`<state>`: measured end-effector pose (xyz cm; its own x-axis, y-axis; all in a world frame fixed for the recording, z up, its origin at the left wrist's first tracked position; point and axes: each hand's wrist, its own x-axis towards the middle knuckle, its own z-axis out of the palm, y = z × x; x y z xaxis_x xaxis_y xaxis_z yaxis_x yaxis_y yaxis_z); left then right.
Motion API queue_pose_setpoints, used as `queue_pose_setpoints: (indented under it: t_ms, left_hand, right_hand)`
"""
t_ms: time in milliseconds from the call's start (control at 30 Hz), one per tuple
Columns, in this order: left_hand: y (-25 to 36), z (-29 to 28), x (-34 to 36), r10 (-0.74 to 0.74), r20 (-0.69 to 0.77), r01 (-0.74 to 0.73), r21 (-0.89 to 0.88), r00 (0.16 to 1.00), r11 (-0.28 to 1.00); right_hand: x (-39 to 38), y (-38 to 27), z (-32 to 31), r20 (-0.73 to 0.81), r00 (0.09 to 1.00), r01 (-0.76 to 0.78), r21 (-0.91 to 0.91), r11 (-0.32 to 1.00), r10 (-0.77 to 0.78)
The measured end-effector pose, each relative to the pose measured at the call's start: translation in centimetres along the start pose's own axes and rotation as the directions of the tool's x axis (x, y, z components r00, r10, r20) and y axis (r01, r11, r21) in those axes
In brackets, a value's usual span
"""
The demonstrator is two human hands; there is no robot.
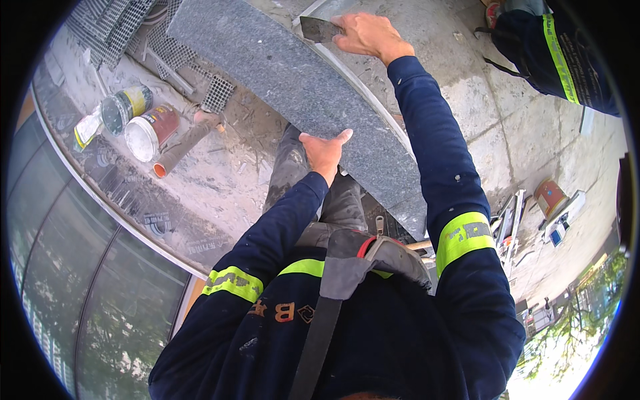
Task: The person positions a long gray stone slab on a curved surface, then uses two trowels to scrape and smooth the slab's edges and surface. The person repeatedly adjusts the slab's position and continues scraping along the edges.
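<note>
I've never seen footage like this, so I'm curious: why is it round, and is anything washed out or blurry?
Head view: the fisheye lens makes a round picture and bends the glass panels; head view: glare washes out the lower right, near the green foliage; head view: the speckled gray stone slab, left hand, right hand and putty knife look fairly sharp.
</note>
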<state>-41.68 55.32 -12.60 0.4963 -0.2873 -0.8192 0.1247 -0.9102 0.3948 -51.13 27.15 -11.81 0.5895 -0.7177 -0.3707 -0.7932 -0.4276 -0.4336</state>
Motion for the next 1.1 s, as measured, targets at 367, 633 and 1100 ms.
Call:
queue_pose_setpoints:
  t_ms: [367,633,1100]
  left_hand:
    - [-0.5,0.1,0.2,0.014,-0.004,-0.014,0.038,1.0,0.999]
    - [-0.6,0.5,-0.1,0.029,-0.071,-0.028,0.015,0.997,0.999]
    - [-1.0,0.5,0.4,0.066,-0.044,-0.063,0.067,0.997,0.996]
  right_hand:
    - [-8.9,4.4,1.7,-0.115,0.969,-0.178,0.297,0.938,0.221]
    - [-4.0,2.5,5.2,-0.557,0.827,0.069,0.235,0.969,0.077]
    - [-9.4,9.3,7.8,-0.177,0.966,-0.145,0.238,0.961,0.189]
